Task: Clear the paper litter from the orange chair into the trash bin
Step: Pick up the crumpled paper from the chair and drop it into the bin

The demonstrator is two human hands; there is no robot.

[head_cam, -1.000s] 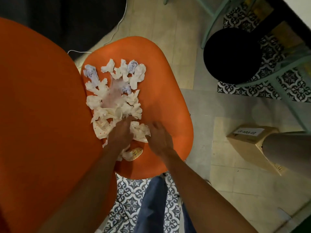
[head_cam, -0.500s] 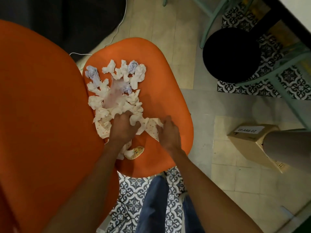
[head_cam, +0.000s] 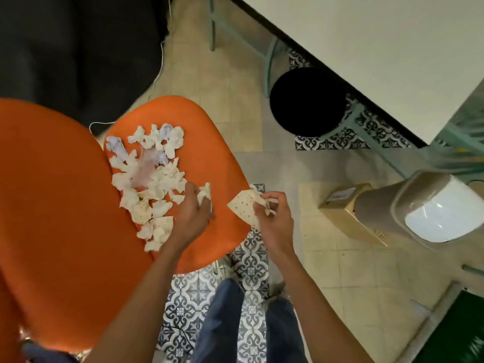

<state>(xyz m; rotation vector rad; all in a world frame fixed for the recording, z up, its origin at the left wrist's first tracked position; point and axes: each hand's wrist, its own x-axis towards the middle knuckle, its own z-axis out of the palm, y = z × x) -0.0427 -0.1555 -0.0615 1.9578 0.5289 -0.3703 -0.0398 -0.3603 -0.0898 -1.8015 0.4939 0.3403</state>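
Observation:
The orange chair (head_cam: 209, 158) has a heap of crumpled white and dotted paper litter (head_cam: 146, 176) on the left part of its seat. My left hand (head_cam: 193, 213) hovers over the seat's right side, closed on a crumpled white paper (head_cam: 204, 195). My right hand (head_cam: 275, 221) is past the seat's right edge, above the floor, gripping a dotted paper piece (head_cam: 242, 208). The black round trash bin (head_cam: 306, 100) stands on the floor to the upper right, apart from both hands.
The chair's orange backrest (head_cam: 52, 205) fills the left. A white table (head_cam: 379, 48) with green legs overhangs the bin. A cardboard box (head_cam: 345, 213) and a beige appliance (head_cam: 432, 208) sit on the floor at right. My jeans-clad legs (head_cam: 235, 323) are below.
Both hands have lifted off the paper pile, each taking a piece. The right hand moved right, off the seat edge. The camera view shifted, showing more of the table.

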